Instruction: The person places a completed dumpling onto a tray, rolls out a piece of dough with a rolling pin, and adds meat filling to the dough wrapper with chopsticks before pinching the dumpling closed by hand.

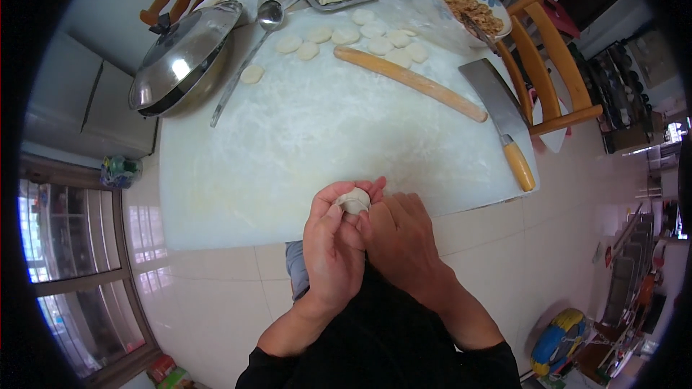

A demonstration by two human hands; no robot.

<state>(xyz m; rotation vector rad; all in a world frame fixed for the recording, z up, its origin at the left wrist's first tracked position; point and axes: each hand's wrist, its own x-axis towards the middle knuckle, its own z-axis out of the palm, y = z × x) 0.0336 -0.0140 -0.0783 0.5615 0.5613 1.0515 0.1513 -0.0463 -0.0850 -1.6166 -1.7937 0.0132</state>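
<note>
A dumpling (354, 201) of pale dough, folded over into a half-round, rests in my left hand (336, 243). The fingers of that hand curl behind it while the thumb presses its left end. My right hand (403, 232) grips the dumpling's right end, its thumb and finger at the edge. The underside of the dumpling and any filling are hidden. Both hands are at the near edge of the white board (259, 173). Round dough wrappers (346, 35) lie spread over the far part of the board, with one wrapper (252, 74) apart on the left.
A wooden rolling pin (411, 84) lies diagonally; right of it is a cleaver (494, 97). A long metal ladle (240, 73) lies beside a lidded wok (181, 65). Far back are a tray (354, 4) with several dumplings and a bowl (505, 13) of filling. Wooden chairs (546, 65) flank the table.
</note>
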